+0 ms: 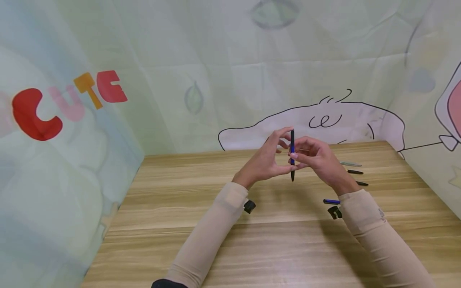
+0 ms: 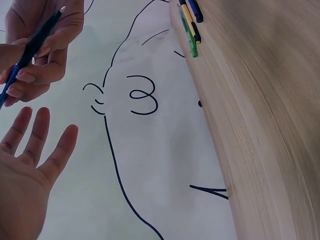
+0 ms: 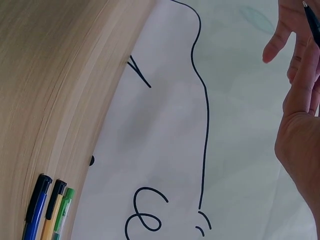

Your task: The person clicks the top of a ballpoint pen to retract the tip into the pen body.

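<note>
A blue pen with black ends (image 1: 292,150) stands upright above the table, its point down. My right hand (image 1: 318,160) pinches its middle between thumb and fingers. On the other side, my left hand (image 1: 264,160) spans it lengthwise, index fingertip at the top end and thumb against the lower part; its other fingers (image 2: 42,145) spread out straight in the left wrist view. There, the pen (image 2: 37,42) slants past the right hand's fingers. In the right wrist view only a dark end of the pen (image 3: 312,22) shows at the edge, near the right hand (image 3: 300,130).
Several pens lie on the wooden table (image 1: 180,216), partly behind the right forearm: a blue pen (image 1: 331,201) nearest, dark-ended ones beyond. The right wrist view shows blue (image 3: 37,205), yellow (image 3: 54,205) and green (image 3: 64,210) pens. Printed cloth walls (image 1: 162,100) border the table.
</note>
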Action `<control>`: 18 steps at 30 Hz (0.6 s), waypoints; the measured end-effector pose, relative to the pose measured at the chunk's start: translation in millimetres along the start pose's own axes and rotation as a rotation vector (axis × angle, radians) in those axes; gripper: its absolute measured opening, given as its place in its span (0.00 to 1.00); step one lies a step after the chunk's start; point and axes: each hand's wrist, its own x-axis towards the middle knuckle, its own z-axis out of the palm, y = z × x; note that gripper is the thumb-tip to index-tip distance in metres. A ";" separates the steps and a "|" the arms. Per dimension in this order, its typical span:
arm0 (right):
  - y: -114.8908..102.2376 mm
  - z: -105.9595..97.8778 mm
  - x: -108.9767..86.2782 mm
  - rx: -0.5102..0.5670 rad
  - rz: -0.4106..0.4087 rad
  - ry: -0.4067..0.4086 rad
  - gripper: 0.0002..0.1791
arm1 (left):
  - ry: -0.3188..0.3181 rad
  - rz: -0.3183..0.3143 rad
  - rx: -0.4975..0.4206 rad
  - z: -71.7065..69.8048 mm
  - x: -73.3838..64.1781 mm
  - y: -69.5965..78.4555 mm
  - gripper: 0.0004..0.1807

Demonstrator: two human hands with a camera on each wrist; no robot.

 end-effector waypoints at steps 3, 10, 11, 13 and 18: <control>-0.5 0.9 -0.3 -0.002 0.010 0.004 0.14 | -0.002 0.002 0.006 -0.6 -0.7 0.3 0.57; 0.4 0.1 -3.8 -0.033 0.051 -0.028 0.18 | -0.016 -0.010 0.024 -2.2 -3.7 -0.8 0.60; 0.6 -0.3 -4.3 -0.041 0.056 -0.035 0.17 | -0.013 -0.010 0.029 -3.0 -4.4 -1.1 0.60; 1.2 -1.9 -5.1 -0.058 0.066 -0.048 0.16 | -0.006 -0.004 0.033 -5.2 -5.7 -1.6 0.59; 3.5 -6.1 -6.9 -0.096 0.082 -0.062 0.13 | 0.008 0.028 0.046 -10.6 -9.7 -4.5 0.54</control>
